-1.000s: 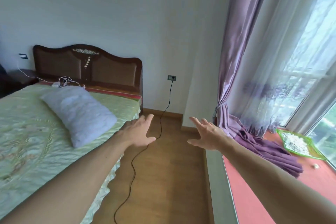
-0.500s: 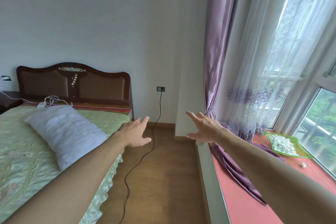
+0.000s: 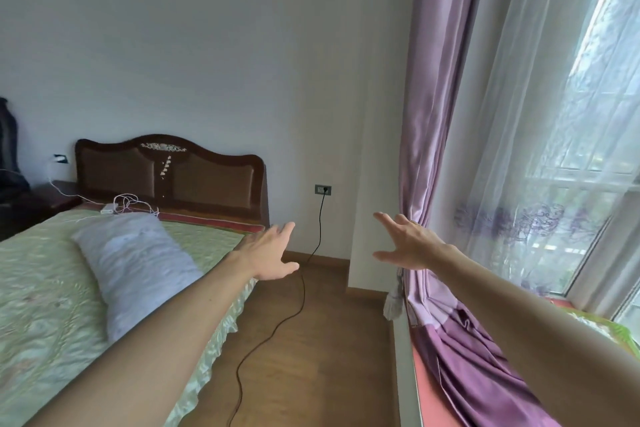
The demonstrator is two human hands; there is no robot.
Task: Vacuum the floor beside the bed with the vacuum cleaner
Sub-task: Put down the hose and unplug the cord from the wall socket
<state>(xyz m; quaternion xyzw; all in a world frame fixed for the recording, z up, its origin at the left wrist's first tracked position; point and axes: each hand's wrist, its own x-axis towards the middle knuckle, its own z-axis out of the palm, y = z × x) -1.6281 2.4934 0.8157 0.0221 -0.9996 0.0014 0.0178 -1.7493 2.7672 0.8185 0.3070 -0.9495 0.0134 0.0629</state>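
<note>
The floor beside the bed is showing as a strip of brown wood running from near me to the far wall, between the bed on the left and the window ledge on the right. A thin black cord is hanging from the wall socket at the far end, dropping to the floor and snaking toward me close to the bed's frilled edge until it is leaving the near edge of my view. What it is feeding I cannot tell, and the vacuum cleaner itself is not showing.

I am holding both arms out in front of me. My left hand is hanging in the air above the far right corner of the bed, fingers straight and spread wide, holding nothing. My right hand is hanging apart from it to the right, in front of the purple curtain, also spread wide and holding nothing.

On the bed's pale green cover a white pillow is lying at an angle. Behind it a tangle of white cable is sitting just below the dark wooden headboard. A dark nightstand is standing on the far left. The purple curtain is trailing down onto the red ledge, and a sheer white curtain is covering the window to its right.
</note>
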